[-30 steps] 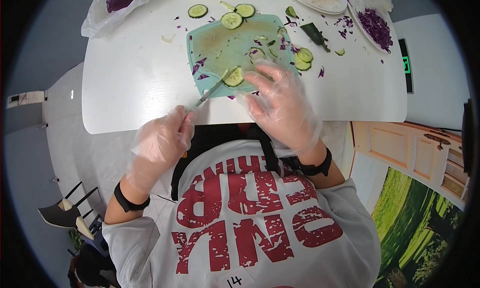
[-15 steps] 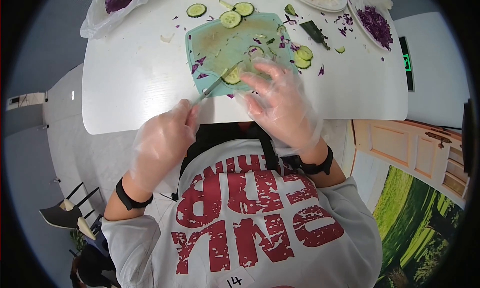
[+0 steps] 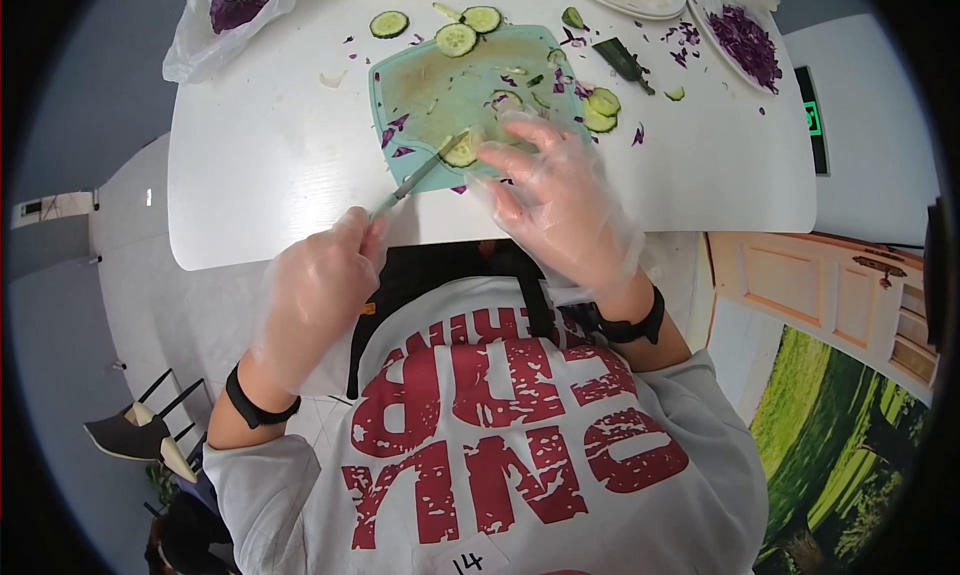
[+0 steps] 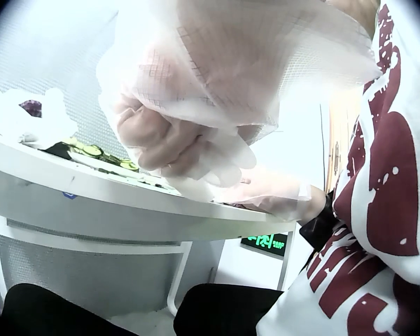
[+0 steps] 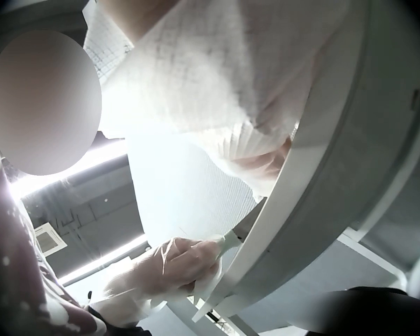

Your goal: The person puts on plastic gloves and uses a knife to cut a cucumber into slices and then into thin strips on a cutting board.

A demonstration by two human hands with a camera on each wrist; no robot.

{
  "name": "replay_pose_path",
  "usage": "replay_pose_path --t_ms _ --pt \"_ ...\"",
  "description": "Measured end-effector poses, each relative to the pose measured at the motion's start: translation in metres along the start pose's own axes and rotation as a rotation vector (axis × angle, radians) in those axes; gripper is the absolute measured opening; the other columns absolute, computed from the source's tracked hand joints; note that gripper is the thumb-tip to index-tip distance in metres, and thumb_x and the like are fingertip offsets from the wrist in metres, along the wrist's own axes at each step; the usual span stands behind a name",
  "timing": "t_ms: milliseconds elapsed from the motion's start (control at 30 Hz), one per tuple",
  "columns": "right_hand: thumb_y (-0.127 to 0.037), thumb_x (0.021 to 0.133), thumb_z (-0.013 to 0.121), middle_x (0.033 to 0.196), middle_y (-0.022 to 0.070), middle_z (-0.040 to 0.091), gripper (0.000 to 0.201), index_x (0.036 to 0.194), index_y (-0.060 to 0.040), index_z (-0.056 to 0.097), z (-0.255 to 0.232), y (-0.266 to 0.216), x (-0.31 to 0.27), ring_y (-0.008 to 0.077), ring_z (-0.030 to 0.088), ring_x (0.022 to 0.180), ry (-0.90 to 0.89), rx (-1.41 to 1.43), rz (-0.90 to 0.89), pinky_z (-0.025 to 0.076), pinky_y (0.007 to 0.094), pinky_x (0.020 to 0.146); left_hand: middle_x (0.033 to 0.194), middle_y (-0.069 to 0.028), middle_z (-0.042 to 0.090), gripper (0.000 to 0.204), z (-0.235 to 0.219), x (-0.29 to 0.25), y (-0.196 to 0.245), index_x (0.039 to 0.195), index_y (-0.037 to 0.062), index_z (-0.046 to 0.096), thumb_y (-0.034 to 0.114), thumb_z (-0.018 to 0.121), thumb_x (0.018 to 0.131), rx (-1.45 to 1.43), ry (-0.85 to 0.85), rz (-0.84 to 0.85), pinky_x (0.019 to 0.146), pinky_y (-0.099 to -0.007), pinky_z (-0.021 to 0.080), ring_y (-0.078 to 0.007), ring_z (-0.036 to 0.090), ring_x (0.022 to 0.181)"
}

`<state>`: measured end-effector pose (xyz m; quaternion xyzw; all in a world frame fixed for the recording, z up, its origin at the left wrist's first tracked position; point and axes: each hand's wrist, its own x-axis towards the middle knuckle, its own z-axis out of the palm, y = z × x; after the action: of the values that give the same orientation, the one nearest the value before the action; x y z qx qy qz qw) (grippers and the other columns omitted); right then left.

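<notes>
In the head view my left hand (image 3: 318, 287), in a clear plastic glove, grips the handle of a small knife (image 3: 412, 181). Its blade lies across a cucumber slice (image 3: 459, 153) at the near edge of the green cutting board (image 3: 410, 95). My gloved right hand (image 3: 560, 197) is over the board's near right side, fingers spread and slightly bent, a fingertip at the slice's right edge and the thumb apart, nearer me. In the left wrist view, curled fingers (image 4: 171, 143) of the left hand hide most of the handle. The right wrist view shows the blade (image 5: 248, 218) beside the table edge.
Cucumber slices (image 3: 455, 41) lie at the board's far edge, others (image 3: 600, 112) at its right. A cucumber end piece (image 3: 622, 63) and purple cabbage shreds are scattered nearby. Behind stand a plate of shredded cabbage (image 3: 742, 47), a white plate (image 3: 640, 7) and a plastic bag (image 3: 200, 50).
The knife and left hand have shifted slightly, the blade tip drawing back a little toward me. My right hand stays at the slice. The whole view drifts slightly.
</notes>
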<state>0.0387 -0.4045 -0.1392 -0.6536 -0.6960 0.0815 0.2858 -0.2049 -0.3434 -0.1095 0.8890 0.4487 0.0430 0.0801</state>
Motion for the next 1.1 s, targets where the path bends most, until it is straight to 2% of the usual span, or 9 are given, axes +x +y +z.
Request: replay_pose_path --t_ms 333,433,500,600,700,767,867,933,1100 --pt "-0.015 0.082 0.073 0.125 0.0078 0.059 0.031 0.114 -0.0156 0.072 0.003 0.001 -0.001 0.0329 0.058 0.107 0.051 0.061 0.005 0.050 0.0424 0.093 0.058 -0.0189 0.058 0.018 0.002 0.017 0.011 0.088 0.0060 0.061 0.021 0.061 0.098 0.020 0.028 0.071 0.049 -0.0468 0.048 -0.0378 0.061 0.054" --pt "-0.014 0.082 0.073 0.125 0.0077 0.059 0.031 0.113 -0.0154 0.072 0.006 0.002 -0.003 0.0325 0.059 0.106 0.072 0.055 -0.007 0.051 0.0421 0.092 0.059 -0.0193 0.058 0.019 0.001 0.005 0.004 0.087 0.0056 0.060 0.020 0.060 0.099 0.071 -0.020 0.030 0.049 -0.0474 0.047 -0.0388 0.060 0.055" --pt "-0.014 0.082 0.073 0.125 0.0076 0.059 0.031 0.112 -0.0154 0.073 0.006 0.002 -0.003 0.0322 0.059 0.105 0.080 0.041 -0.011 0.051 0.0420 0.092 0.059 -0.0207 0.057 0.021 0.003 -0.001 -0.002 0.085 0.0048 0.058 0.020 0.059 0.099 -0.032 0.011 -0.093 0.050 -0.0477 0.046 -0.0410 0.059 0.056" --pt "-0.014 0.082 0.073 0.125 0.0073 0.059 0.031 0.112 -0.0157 0.073 0.007 0.003 -0.002 0.0318 0.059 0.105 0.085 0.025 -0.020 0.051 0.0419 0.091 0.060 -0.0224 0.056 0.023 0.002 0.004 -0.008 0.084 0.0043 0.057 0.020 0.058 0.100 -0.006 0.026 -0.081 0.050 -0.0482 0.045 -0.0433 0.058 0.057" --pt "-0.014 0.082 0.073 0.124 0.0069 0.060 0.030 0.111 -0.0156 0.073 0.007 0.004 -0.003 0.0312 0.060 0.104 0.106 0.020 -0.030 0.051 0.0417 0.091 0.058 -0.0199 0.058 0.022 -0.002 0.009 0.002 0.083 0.0033 0.059 0.019 0.059 0.099 -0.036 0.032 -0.018 0.048 -0.0463 0.046 -0.0385 0.059 0.052" --pt "-0.014 0.082 0.073 0.123 0.0067 0.061 0.029 0.111 -0.0150 0.073 0.007 0.006 -0.004 0.0306 0.060 0.103 0.129 0.015 -0.038 0.051 0.0414 0.090 0.059 -0.0200 0.058 0.022 -0.003 0.009 0.006 0.083 0.0031 0.059 0.019 0.058 0.099 -0.091 -0.018 -0.026 0.049 -0.0462 0.046 -0.0387 0.059 0.053" --pt "-0.010 0.081 0.073 0.115 0.0081 0.066 0.024 0.105 -0.0108 0.074 0.006 0.008 -0.001 0.0307 0.063 0.100 0.199 0.147 -0.039 0.052 0.0401 0.087 0.060 -0.0202 0.058 0.023 -0.003 0.008 0.009 0.083 0.0030 0.058 0.019 0.058 0.099 -0.157 -0.083 -0.035 0.050 -0.0462 0.046 -0.0391 0.059 0.054" --pt "-0.005 0.080 0.073 0.106 0.0110 0.070 0.020 0.100 -0.0057 0.074 0.007 0.009 -0.002 0.0317 0.065 0.096 0.243 0.227 0.033 0.053 0.0391 0.084 0.060 -0.0203 0.058 0.022 -0.002 0.008 0.008 0.083 0.0032 0.058 0.019 0.058 0.099 -0.170 -0.100 -0.037 0.050 -0.0463 0.046 -0.0394 0.059 0.054" --pt "-0.004 0.080 0.073 0.103 0.0135 0.071 0.016 0.096 -0.0024 0.072 0.011 0.011 -0.002 0.0332 0.067 0.094 0.287 0.228 0.019 0.053 0.0392 0.082 0.063 -0.0209 0.056 0.022 0.002 0.008 0.008 0.086 0.0055 0.057 0.022 0.055 0.101 -0.228 -0.134 -0.079 0.055 -0.0471 0.045 -0.0423 0.057 0.059"
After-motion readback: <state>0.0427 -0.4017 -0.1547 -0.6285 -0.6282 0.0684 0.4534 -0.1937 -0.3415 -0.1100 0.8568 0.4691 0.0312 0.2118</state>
